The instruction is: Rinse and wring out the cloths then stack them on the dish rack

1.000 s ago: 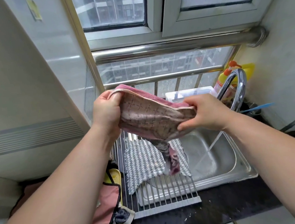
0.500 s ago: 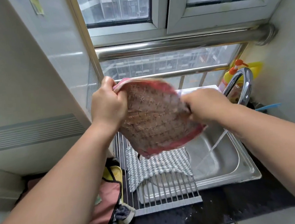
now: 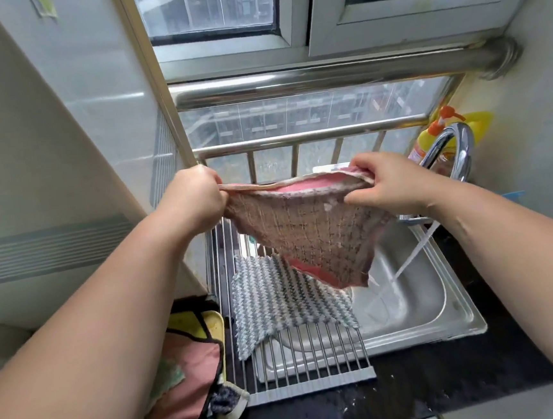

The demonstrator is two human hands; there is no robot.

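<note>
Pink checked cloth (image 3: 307, 230) (spread, hanging) | left hand (image 3: 194, 199), right hand (image 3: 386, 183) each pinch a top corner | above grey striped cloth (image 3: 283, 302) on dish rack (image 3: 311, 356)

The checked cloth (image 3: 307, 230) is pinkish-brown with a brighter pink backing showing along the hems. It's spread between the two grips: left hand (image 3: 197, 199) pinches one top corner, right hand (image 3: 386, 183) the other. The top edge is pulled nearly level and the rest hangs below the grips to a lopsided point. Straight under that, the grey-and-white zigzag cloth (image 3: 277, 306) lies spread flat on the dish rack (image 3: 314, 356), a steel-rod one sitting well below the grips. Can't tell if the hanging tip touches it.
</note>
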